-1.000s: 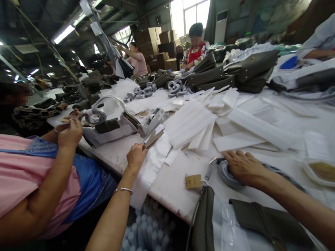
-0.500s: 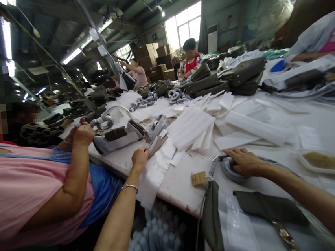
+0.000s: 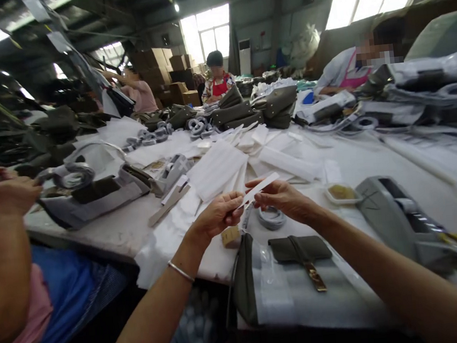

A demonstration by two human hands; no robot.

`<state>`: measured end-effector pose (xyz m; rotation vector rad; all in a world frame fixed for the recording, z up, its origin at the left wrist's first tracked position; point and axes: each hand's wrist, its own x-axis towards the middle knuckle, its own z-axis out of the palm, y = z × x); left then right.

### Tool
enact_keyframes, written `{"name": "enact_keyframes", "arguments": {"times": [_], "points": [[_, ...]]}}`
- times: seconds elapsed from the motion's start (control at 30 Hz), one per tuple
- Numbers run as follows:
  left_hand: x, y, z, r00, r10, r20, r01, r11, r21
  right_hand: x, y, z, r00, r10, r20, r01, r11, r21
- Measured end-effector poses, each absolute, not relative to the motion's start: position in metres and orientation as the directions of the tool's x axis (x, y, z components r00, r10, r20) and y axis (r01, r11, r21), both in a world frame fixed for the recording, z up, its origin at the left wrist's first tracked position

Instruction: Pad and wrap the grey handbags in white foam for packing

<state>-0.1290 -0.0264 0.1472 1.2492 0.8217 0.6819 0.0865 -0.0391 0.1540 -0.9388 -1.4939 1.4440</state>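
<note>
A narrow white strip point(image 3: 263, 186), like paper, is pinched at its lower end by my left hand point(image 3: 221, 213). My right hand point(image 3: 285, 199) has its fingers closed around the strip's middle, and the upper end sticks out past them. Just below my hands lies a coil of wrapped grey strap point(image 3: 272, 219) on the table. A dark olive handbag point(image 3: 245, 286) with a gold clasp sits at the table's front edge, partly covered in white wrapping. Its brown cardboard tag point(image 3: 230, 237) hangs under my left wrist.
Sheets of white foam point(image 3: 220, 164) are heaped mid-table, with grey-brown strips point(image 3: 169, 205) beside them. On the right stand a grey tape dispenser point(image 3: 395, 220) and a small dish point(image 3: 340, 193). A co-worker's hands point(image 3: 8, 192) are at the left by another wrapped bag point(image 3: 94, 203).
My left hand has left the pile of strips, bringing a white one to the right. My right hand has lifted off the strap coil to meet it. The view has turned right.
</note>
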Motion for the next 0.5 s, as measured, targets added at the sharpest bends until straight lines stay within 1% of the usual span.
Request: {"name": "enact_keyframes", "arguments": {"times": [0.03,0.1,0.17,0.23,0.33,0.4,0.5], "points": [[-0.115,-0.025,0.148,0.592,0.793,-0.143,-0.054,0.216,0.975,0.088,-0.043,0.155,-0.345,0.935,0.079,-0.06,0.062,-0.996],[-0.091,-0.02,0.148,0.595,0.8,-0.071,-0.138,0.189,0.972,0.093,-0.05,0.155,-0.285,0.954,0.095,-0.095,0.07,-0.993],[-0.074,-0.015,0.146,0.519,0.854,0.02,-0.141,0.062,0.988,0.099,-0.054,0.153,-0.206,0.974,0.09,-0.131,0.064,-0.989],[-0.064,-0.012,0.143,0.474,0.874,0.108,-0.039,-0.102,0.994,0.104,-0.057,0.149,-0.099,0.994,0.048,-0.165,0.031,-0.986],[-0.062,-0.008,0.139,0.533,0.826,0.186,0.127,-0.295,0.947,0.112,-0.058,0.144,0.071,0.997,0.004,-0.158,0.015,-0.987],[-0.065,-0.002,0.133,0.545,0.812,0.211,0.265,-0.405,0.875,0.12,-0.058,0.14,0.131,0.991,0.025,-0.075,0.035,-0.997],[-0.07,0.01,0.114,0.537,0.823,0.184,0.494,-0.484,0.722,0.131,-0.062,0.136,0.149,0.984,0.102,0.179,0.075,-0.981]]}}
